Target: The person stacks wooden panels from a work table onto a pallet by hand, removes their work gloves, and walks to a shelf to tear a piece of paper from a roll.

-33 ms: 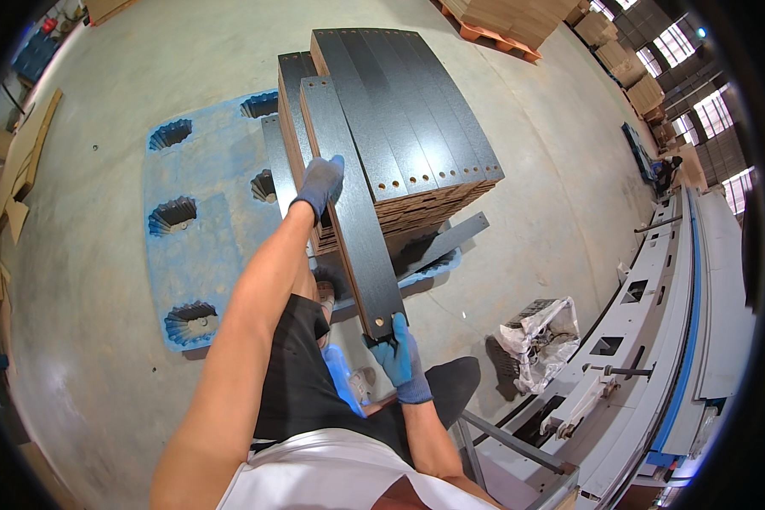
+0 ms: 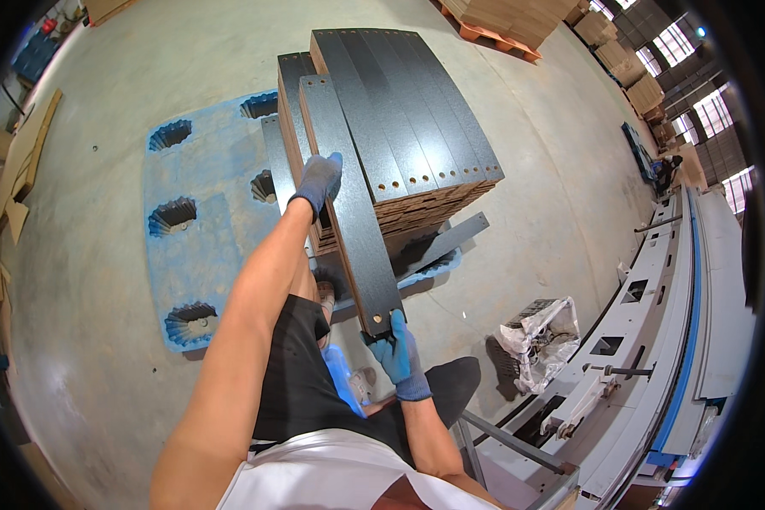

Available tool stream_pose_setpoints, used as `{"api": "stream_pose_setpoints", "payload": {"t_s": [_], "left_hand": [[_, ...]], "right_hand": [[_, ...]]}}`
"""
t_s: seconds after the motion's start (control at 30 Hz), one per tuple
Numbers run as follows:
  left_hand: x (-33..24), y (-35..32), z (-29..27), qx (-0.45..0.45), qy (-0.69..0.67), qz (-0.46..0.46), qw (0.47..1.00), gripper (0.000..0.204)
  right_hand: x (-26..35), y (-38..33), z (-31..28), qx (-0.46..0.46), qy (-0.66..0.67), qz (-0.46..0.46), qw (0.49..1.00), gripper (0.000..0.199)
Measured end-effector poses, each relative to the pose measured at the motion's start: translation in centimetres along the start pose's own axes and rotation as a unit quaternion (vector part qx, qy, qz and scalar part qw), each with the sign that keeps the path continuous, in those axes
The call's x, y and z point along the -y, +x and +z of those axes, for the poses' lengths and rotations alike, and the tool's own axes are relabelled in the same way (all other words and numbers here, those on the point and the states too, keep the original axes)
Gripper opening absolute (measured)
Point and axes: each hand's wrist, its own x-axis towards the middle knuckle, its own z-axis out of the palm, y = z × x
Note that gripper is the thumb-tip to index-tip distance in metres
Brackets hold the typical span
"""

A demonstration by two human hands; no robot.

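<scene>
I hold a long dark grey board (image 2: 348, 204) with small holes near its ends, lifted at a slant above a stack. My left hand (image 2: 319, 181), in a blue-grey glove, grips the board's left edge near its middle. My right hand (image 2: 399, 355), also gloved, grips the board's near end from below. The stack of dark panels (image 2: 416, 119) with brown edges rests on a blue plastic pallet (image 2: 195, 170). A shorter stack of narrow boards (image 2: 291, 93) stands against its left side. One dark strip (image 2: 450, 235) lies low at the stack's near right.
A long white and blue machine (image 2: 680, 340) runs along the right. A bin lined with crumpled plastic (image 2: 540, 336) sits beside it. Stacks of brown boards on pallets (image 2: 493, 17) stand far back; wood offcuts (image 2: 25, 161) lie left. Another person (image 2: 667, 172) is at far right.
</scene>
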Motion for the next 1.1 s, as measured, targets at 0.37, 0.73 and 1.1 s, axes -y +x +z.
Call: {"api": "stream_pose_setpoints", "payload": {"t_s": [0.37,0.73,1.1], "left_hand": [[3.5,8.2,-0.5,-0.112,-0.094,0.173,0.974,0.042],[-0.2,0.1,-0.3,-0.049,0.115,0.08,0.989,0.063],[0.0,3.8,-0.5,-0.085,0.084,0.124,0.985,0.068]], "right_hand": [[2.9,8.4,3.8,0.018,-0.042,0.008,0.999,0.048],[4.8,10.5,6.2,0.039,-0.23,-0.116,0.965,0.059],[6.7,15.5,7.5,0.025,-0.104,0.083,0.991,0.057]]}}
